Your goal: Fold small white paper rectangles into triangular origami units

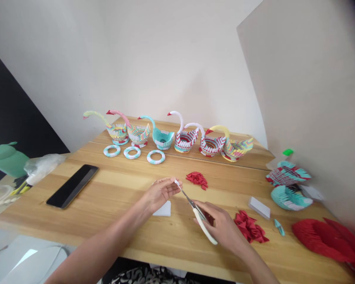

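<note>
My left hand [160, 192] pinches a small white paper piece [176, 182] above the wooden table [121, 189]. My right hand [223, 227] grips scissors [198, 216] with cream handles. Their blades point up-left and meet the paper piece at my left fingertips. A white paper sheet [163, 210] lies flat under my left hand. Red folded paper units lie in a pile [250, 228] right beside my right hand, and another small pile [197, 179] sits farther back.
Several modular paper swans [162, 138] stand in a row at the table's back, with three paper rings [132, 152] before them. A black phone [72, 185] lies left. A white paper stack [259, 207], teal and red swan parts [288, 185] and red fans [325, 240] sit right.
</note>
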A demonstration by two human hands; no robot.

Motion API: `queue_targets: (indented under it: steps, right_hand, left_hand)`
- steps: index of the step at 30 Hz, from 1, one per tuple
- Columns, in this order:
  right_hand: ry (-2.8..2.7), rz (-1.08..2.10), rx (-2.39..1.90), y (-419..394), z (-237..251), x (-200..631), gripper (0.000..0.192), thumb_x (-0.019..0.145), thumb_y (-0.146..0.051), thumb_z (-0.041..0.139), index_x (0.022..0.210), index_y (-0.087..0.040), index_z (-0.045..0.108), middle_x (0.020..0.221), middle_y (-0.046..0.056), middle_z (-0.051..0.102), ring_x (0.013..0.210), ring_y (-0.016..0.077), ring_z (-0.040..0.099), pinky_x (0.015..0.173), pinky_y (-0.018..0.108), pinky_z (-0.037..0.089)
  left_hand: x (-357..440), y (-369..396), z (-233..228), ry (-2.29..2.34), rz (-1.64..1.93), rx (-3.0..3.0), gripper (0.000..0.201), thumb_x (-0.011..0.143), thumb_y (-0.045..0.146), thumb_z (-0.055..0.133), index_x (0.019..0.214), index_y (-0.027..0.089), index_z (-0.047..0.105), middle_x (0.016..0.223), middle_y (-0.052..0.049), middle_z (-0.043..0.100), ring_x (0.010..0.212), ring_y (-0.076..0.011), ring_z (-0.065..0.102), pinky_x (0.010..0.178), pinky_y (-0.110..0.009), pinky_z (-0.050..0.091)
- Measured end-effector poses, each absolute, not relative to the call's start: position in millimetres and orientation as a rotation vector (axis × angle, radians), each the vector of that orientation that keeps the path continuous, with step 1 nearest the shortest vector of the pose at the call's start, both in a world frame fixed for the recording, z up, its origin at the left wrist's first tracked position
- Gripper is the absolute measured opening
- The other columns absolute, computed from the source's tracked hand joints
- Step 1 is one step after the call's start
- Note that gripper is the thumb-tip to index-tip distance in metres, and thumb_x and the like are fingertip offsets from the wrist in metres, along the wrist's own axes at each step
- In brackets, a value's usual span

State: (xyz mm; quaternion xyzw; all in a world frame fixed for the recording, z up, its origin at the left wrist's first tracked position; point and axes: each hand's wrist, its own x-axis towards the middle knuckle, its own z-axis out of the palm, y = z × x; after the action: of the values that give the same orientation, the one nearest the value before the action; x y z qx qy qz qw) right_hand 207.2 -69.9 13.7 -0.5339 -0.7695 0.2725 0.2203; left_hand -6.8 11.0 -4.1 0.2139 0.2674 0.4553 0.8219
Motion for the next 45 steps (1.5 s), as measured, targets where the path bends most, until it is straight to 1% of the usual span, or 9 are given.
queue_targets:
  steps: [6, 10, 13, 18, 26, 33, 39, 41, 45]
  right_hand:
    - [-2.154, 0.643, -1.474, -71, 8, 210, 0.037, 0.085, -0.030, 0.054, 0.121, -0.025, 0.059, 0.105, 0.006, 0.067, 0.090, 0.0201, 0.064, 0.079, 0.027, 0.049]
    - [-2.284, 0.272, -1.563, -75, 7, 208, 0.036, 0.087, -0.026, 0.050, 0.122, -0.025, 0.056, 0.091, 0.006, 0.067, 0.078, 0.0194, 0.064, 0.066, 0.026, 0.048]
    - [-2.335, 0.016, -1.582, -75, 6, 203, 0.035, 0.087, -0.025, 0.049, 0.121, -0.022, 0.056, 0.088, 0.007, 0.065, 0.074, 0.0198, 0.063, 0.062, 0.026, 0.046]
    - [-2.347, -0.130, -1.545, -72, 5, 197, 0.035, 0.086, -0.024, 0.050, 0.121, -0.020, 0.055, 0.087, 0.007, 0.065, 0.073, 0.0192, 0.063, 0.061, 0.025, 0.044]
    - [-2.377, -0.116, -1.553, -74, 10, 199, 0.036, 0.088, -0.024, 0.047, 0.122, -0.020, 0.055, 0.084, 0.007, 0.064, 0.071, 0.0179, 0.061, 0.060, 0.024, 0.042]
    - [-2.381, -0.100, -1.552, -75, 7, 203, 0.038, 0.088, -0.024, 0.047, 0.126, -0.021, 0.053, 0.085, 0.008, 0.065, 0.073, 0.0183, 0.061, 0.061, 0.024, 0.043]
    - [-2.314, 0.257, -1.524, -73, 10, 205, 0.037, 0.088, -0.024, 0.048, 0.124, -0.025, 0.054, 0.096, 0.006, 0.067, 0.082, 0.0186, 0.064, 0.070, 0.026, 0.048]
    - [-2.303, 0.316, -1.511, -73, 11, 206, 0.037, 0.087, -0.024, 0.048, 0.123, -0.025, 0.055, 0.096, 0.006, 0.068, 0.082, 0.0182, 0.064, 0.071, 0.026, 0.049]
    - [-2.331, 0.155, -1.525, -75, 10, 206, 0.037, 0.086, -0.023, 0.048, 0.122, -0.022, 0.056, 0.090, 0.007, 0.068, 0.076, 0.0189, 0.064, 0.065, 0.025, 0.048]
  left_hand:
    - [-7, 12, -7, 0.559, 0.956, 0.463, 0.011, 0.071, 0.018, 0.073, 0.076, 0.009, 0.069, 0.079, -0.009, 0.072, 0.078, -0.0170, 0.067, 0.082, -0.031, 0.050]
    - [-7, 13, -8, 0.598, 0.991, 0.588, 0.015, 0.070, 0.021, 0.075, 0.077, 0.009, 0.070, 0.082, -0.009, 0.072, 0.081, -0.0172, 0.066, 0.084, -0.031, 0.049]
    - [-7, 14, -8, 0.666, 1.051, 0.687, 0.020, 0.068, 0.022, 0.077, 0.081, 0.009, 0.070, 0.085, -0.009, 0.071, 0.080, -0.0167, 0.066, 0.083, -0.030, 0.049]
    - [-8, 16, -8, 0.696, 1.036, 0.655, 0.022, 0.066, 0.022, 0.078, 0.083, 0.011, 0.070, 0.087, -0.008, 0.071, 0.078, -0.0160, 0.066, 0.082, -0.031, 0.049]
    - [-9, 15, -7, 0.639, 0.997, 0.583, 0.017, 0.069, 0.018, 0.076, 0.082, 0.011, 0.068, 0.087, -0.007, 0.071, 0.079, -0.0166, 0.067, 0.082, -0.031, 0.050]
    - [-9, 16, -8, 0.627, 1.000, 0.610, 0.016, 0.071, 0.021, 0.074, 0.081, 0.010, 0.068, 0.087, -0.009, 0.071, 0.079, -0.0174, 0.067, 0.082, -0.031, 0.049]
    - [-9, 16, -6, 0.612, 0.966, 0.557, 0.012, 0.073, 0.018, 0.071, 0.080, 0.009, 0.068, 0.083, -0.010, 0.072, 0.076, -0.0173, 0.067, 0.081, -0.030, 0.050]
    - [-9, 16, -5, 0.595, 0.952, 0.552, 0.011, 0.073, 0.018, 0.071, 0.079, 0.009, 0.067, 0.083, -0.010, 0.072, 0.077, -0.0177, 0.067, 0.081, -0.030, 0.050]
    - [-9, 15, -5, 0.608, 0.962, 0.631, 0.015, 0.072, 0.022, 0.073, 0.080, 0.009, 0.068, 0.086, -0.011, 0.071, 0.079, -0.0187, 0.067, 0.082, -0.031, 0.049]
